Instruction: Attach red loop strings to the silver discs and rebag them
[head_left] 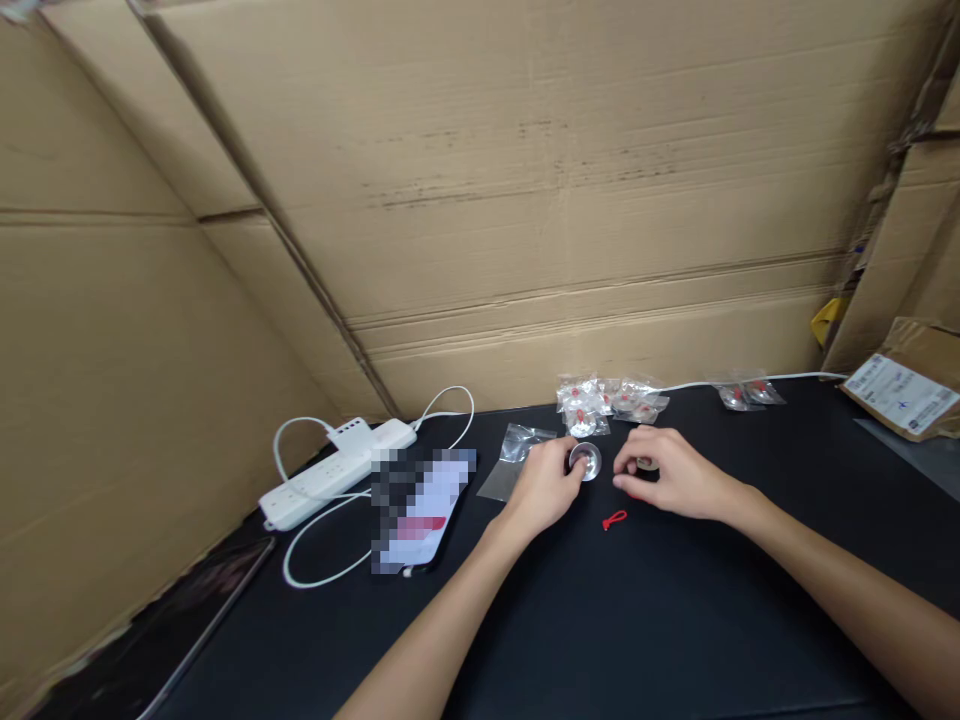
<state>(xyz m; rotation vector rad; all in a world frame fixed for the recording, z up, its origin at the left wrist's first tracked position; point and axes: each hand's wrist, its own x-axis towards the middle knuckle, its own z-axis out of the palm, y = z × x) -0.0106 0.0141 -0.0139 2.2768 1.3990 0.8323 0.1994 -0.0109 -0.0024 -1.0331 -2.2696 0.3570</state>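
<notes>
My left hand (547,485) rests on the black table (675,620), its fingers curled around a small round silver piece (586,460). My right hand (664,473) lies close beside it, fingers pinched on a small pale item I cannot make out. A short red cord (613,520) lies loose on the table just in front of both hands. An empty clear plastic bag (517,452) sits to the left of my left hand.
Several small clear bags with red and silver parts (600,402) lie by the cardboard wall (525,200), with more bags (750,392) to the right. A white power strip (334,472) and a phone (420,510) lie at left. A labelled cardboard parcel (904,385) sits far right.
</notes>
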